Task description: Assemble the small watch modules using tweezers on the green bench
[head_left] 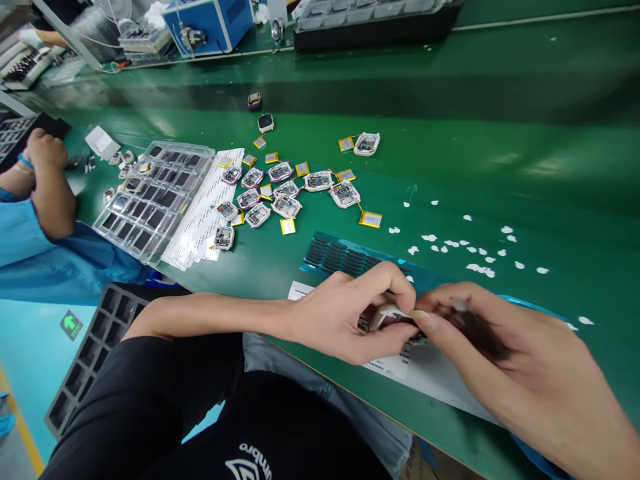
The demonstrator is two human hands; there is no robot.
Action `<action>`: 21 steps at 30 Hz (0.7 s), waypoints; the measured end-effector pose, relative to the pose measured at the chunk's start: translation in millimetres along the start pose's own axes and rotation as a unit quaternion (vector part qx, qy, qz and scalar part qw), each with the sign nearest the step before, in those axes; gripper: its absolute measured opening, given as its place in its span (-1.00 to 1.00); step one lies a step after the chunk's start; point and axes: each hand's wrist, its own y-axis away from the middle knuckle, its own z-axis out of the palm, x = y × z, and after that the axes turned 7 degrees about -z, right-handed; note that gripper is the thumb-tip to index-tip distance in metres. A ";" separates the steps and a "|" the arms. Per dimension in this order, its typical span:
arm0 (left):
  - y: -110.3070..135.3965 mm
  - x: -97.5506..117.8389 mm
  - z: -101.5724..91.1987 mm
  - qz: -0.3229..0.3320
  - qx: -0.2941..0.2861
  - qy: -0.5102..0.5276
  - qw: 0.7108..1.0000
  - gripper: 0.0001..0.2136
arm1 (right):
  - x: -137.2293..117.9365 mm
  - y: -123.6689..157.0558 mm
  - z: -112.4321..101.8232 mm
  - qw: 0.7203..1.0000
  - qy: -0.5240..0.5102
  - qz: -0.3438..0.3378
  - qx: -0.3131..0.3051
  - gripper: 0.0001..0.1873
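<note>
My left hand is curled around a white watch case, holding it low over the front of the green bench. My right hand is closed, its thumb and finger pinched together at the case's right edge. A dark, blurred shape lies within the right hand, and I cannot make out what it is. The fingers hide most of the case. Behind my hands lies a teal sheet with rows of black strips. White printed paper lies beneath my hands.
Several open watch cases with yellow-edged batteries lie mid-bench. Small white stickers are scattered to the right. At left stand a clear tray of dark screens and a co-worker's arm. A blue box sits behind.
</note>
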 end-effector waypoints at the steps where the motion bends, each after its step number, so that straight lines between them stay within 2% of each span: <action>1: 0.1 -0.3 -0.1 0.002 -0.008 0.005 1.000 -0.76 | -0.6 -1.3 -1.2 1.000 -0.007 0.005 0.002 -0.72; 8: 1.0 1.6 -1.2 0.003 -0.008 -0.033 0.999 -0.77 | -4.9 0.4 3.1 0.996 0.051 -0.028 0.063 -0.75; 11: -1.2 3.1 -1.7 -0.007 -0.018 -0.007 1.000 -0.79 | -1.9 2.7 2.4 0.995 0.060 -0.023 0.073 -0.76; 14: -3.8 3.4 -2.2 -0.050 -0.032 0.042 0.997 -0.78 | 5.4 0.3 -5.9 0.997 0.062 -0.041 0.023 -0.77; 17: -4.7 3.0 -3.0 -0.087 -0.049 0.049 0.994 -0.79 | 14.5 -1.6 -18.8 0.993 0.089 -0.071 -0.021 -0.68; 21: -4.9 -1.1 -3.8 -0.101 -0.047 0.018 0.994 -0.80 | 32.7 8.6 -36.4 0.992 0.124 -0.014 0.033 -0.58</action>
